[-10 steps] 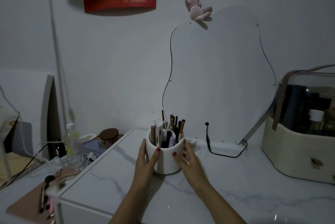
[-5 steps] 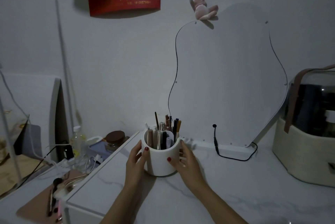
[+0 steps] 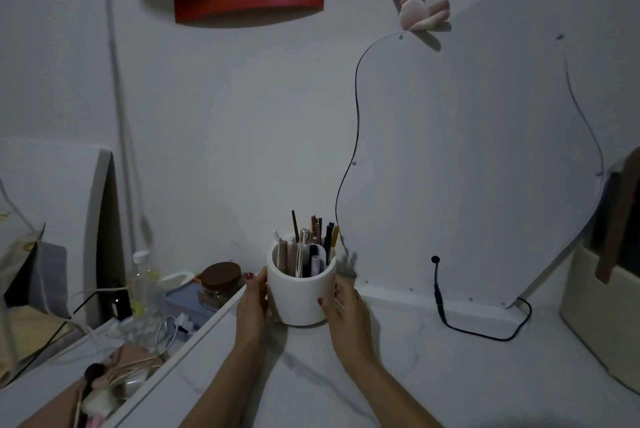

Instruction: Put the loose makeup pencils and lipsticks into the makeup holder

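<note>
Makeup holder [image 3: 300, 292], white and round, stands upright on the marble tabletop [image 3: 433, 375] just in front of the wavy mirror [image 3: 485, 168]; we see pencils and lipsticks [image 3: 311, 247] upright inside. Our left hand [image 3: 252, 306] and right hand [image 3: 346, 306] grip its sides, fingers curled round the wall. Brown-lidded jar [image 3: 220, 280] sits left, off the tabletop.

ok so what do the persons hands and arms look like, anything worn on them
Both forearms are bare, with no sleeves in view and no watch, bracelet or rings visible. The nails carry dark red polish: it shows on the left hand at a fingertip by the white makeup holder, and on the right hand at the thumb. The dim light hides finer detail.
</note>
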